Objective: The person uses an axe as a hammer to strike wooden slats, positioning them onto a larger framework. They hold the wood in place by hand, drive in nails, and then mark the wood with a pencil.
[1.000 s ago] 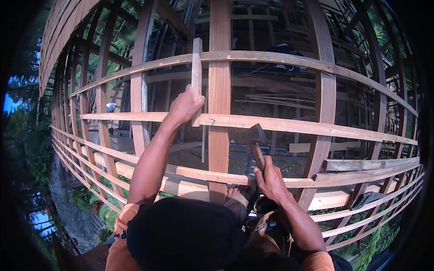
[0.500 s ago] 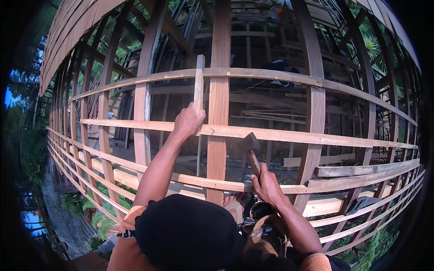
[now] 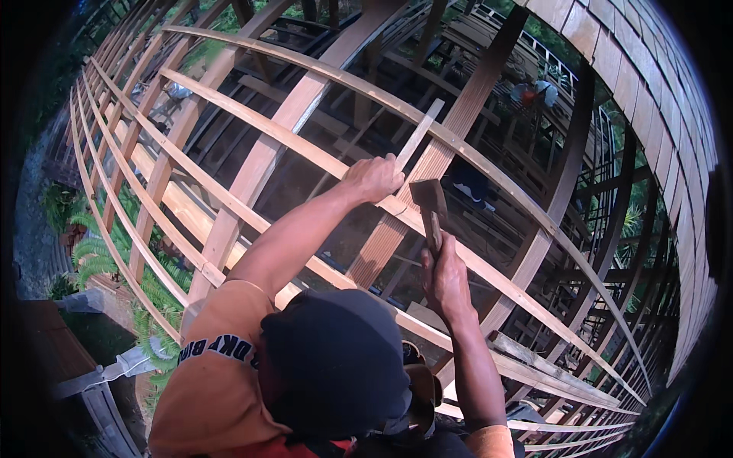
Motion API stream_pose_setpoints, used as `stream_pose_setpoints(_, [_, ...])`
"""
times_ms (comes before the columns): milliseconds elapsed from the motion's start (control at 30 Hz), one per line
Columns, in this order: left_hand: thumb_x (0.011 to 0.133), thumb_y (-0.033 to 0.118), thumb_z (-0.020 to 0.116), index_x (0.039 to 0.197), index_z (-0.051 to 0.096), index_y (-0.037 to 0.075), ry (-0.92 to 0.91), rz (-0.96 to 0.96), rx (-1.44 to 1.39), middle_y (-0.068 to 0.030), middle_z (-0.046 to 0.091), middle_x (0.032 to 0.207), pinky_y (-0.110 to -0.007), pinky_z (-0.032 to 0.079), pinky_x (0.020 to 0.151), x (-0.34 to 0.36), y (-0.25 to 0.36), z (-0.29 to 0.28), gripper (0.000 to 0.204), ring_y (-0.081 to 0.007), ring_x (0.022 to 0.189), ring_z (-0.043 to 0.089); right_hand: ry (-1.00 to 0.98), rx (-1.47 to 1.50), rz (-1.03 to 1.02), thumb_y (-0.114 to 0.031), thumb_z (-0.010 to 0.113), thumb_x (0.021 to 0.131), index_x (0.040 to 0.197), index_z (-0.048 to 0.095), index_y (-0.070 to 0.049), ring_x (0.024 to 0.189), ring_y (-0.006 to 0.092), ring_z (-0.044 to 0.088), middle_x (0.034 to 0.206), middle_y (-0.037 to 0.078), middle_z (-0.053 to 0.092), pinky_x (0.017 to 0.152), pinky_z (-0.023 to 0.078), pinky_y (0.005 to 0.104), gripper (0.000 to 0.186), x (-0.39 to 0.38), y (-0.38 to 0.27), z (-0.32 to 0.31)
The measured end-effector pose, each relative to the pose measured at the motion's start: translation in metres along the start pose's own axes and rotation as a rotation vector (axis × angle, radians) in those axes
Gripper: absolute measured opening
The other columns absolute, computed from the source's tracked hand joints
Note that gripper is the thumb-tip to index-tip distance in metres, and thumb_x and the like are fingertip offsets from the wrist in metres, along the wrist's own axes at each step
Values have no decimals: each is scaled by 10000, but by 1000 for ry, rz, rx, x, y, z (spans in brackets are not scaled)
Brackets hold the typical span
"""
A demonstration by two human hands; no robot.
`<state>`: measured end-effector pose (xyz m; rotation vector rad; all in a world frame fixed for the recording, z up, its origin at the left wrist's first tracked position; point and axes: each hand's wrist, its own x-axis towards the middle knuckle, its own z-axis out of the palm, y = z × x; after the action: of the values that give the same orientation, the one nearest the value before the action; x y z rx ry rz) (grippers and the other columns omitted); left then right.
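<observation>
My left hand (image 3: 374, 180) is closed around a short sawn wooden stick (image 3: 421, 136), resting on the middle long batten (image 3: 298, 146). The stick's upper end reaches the batten farther off (image 3: 366, 86); its lower part is hidden by my fist. Just right of that hand, the middle batten crosses a broad, reddish rafter (image 3: 437, 162). My right hand (image 3: 447, 278) grips the wooden handle of a hatchet-like hammer (image 3: 430, 195). Its dark, wide head appears over the batten near the crossing, close to my left hand; whether it touches the wood I cannot tell.
More battens and rafters form an open lattice around me. Wooden shingles (image 3: 588, 34) cover the upper right. A weathered board (image 3: 538, 355) lies along the battens at lower right. Deep gaps between the timbers show stacked lumber below. Ferns (image 3: 103, 256) grow beneath on the left.
The view has swung, so the lattice now slants. The hammer has risen from between the two nearer battens to beside my left hand, which still holds the stick.
</observation>
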<state>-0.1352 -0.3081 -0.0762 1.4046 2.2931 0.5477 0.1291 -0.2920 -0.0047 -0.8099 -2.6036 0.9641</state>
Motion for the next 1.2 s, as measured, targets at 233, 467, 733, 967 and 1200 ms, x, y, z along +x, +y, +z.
stream_pose_setpoints(233, [945,369,504,1062,548,-72,21,-10,-44,-326,682,910,-571,526,856,-3,-7,0,458,-481,915,676,97,56,-34,-185,560,1009,1260,401,-10,678,317,621,804,211,613,593,470,410,345,6,-27,-33])
stream_pose_setpoints(467, [950,382,497,1067,549,-72,-2,-2,-49,-318,686,921,-557,537,846,0,-4,-3,472,-473,916,679,136,317,-46,-168,561,1009,1167,386,-27,617,181,522,875,146,578,525,437,299,275,-2,-12,-18])
stream_pose_setpoints(733, [934,378,509,1095,554,-59,-16,-26,-66,-309,691,947,-555,528,870,-3,-12,-3,468,-467,936,680,163,220,-117,-181,565,1006,1333,357,-17,625,293,634,850,195,615,542,486,403,420,14,-39,-42])
stream_pose_setpoints(967, [917,353,518,1115,558,-76,-35,9,-98,-315,690,959,-554,527,878,-3,4,-11,474,-474,943,678,7,171,7,-249,599,1001,1253,373,-43,658,326,618,860,206,605,577,492,401,397,-2,-4,-9])
stream_pose_setpoints(1200, [924,357,526,1098,569,-70,-8,-25,-54,-315,691,914,-551,536,859,-3,-9,-7,463,-471,909,685,261,423,-61,-170,602,988,1287,403,-12,641,257,594,798,162,597,587,481,345,392,9,-43,-39])
